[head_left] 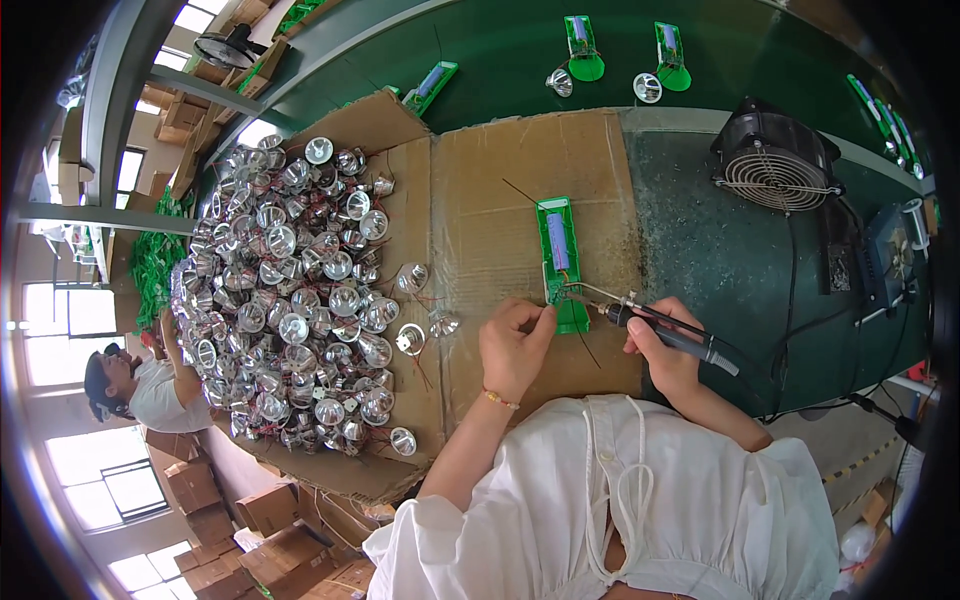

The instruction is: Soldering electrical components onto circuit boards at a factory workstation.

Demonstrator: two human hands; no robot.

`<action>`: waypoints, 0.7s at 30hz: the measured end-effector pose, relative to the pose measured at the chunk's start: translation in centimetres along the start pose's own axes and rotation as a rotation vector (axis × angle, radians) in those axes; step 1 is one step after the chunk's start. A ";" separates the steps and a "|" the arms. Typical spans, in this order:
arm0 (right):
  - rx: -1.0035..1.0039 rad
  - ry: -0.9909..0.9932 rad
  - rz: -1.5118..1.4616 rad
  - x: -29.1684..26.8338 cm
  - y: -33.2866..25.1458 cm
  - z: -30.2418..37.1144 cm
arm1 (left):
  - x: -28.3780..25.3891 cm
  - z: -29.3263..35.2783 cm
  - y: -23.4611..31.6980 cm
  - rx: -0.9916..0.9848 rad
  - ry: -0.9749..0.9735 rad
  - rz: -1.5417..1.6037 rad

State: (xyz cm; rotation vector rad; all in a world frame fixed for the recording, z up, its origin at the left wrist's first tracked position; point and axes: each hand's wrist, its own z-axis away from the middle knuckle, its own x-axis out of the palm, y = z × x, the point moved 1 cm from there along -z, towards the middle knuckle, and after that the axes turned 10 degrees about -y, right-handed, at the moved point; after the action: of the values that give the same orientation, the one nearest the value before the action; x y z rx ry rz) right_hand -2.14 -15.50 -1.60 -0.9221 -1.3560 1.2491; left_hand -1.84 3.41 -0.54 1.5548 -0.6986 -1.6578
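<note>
Soldering underway: right hand point(662, 352) grips soldering iron point(655, 328) at green board point(560, 262); left hand point(515, 345) pinches wire there. Heap of reflectors point(290, 290) remains unprocessed.

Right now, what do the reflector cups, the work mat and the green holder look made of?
Reflector cups: shiny silver, mirror glints; metal or metallised plastic, can't tell. Work mat: brown corrugated cardboard, matte, creased. Green holder: smooth green plastic, apparently, slight sheen.
</note>
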 end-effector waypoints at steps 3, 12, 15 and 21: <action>0.029 -0.002 -0.008 0.1 0.4 -0.2 | 0.0 -0.1 0.0 0.001 -0.009 -0.012; -0.163 -0.112 0.328 -0.4 0.0 -0.1 | 0.0 -0.1 -0.3 0.036 0.004 -0.016; -0.165 -0.121 0.309 -0.3 -0.2 0.0 | 0.1 -0.2 -0.3 0.017 0.006 -0.003; -0.169 -0.044 0.186 -1.0 0.0 0.3 | 0.0 -0.3 -0.1 0.017 0.003 -0.005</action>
State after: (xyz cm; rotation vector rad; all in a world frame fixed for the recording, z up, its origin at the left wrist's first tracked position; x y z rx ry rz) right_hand -2.30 -16.51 -1.73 -1.1664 -1.4531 1.3151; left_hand -1.59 3.48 -0.69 1.5724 -0.7097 -1.6566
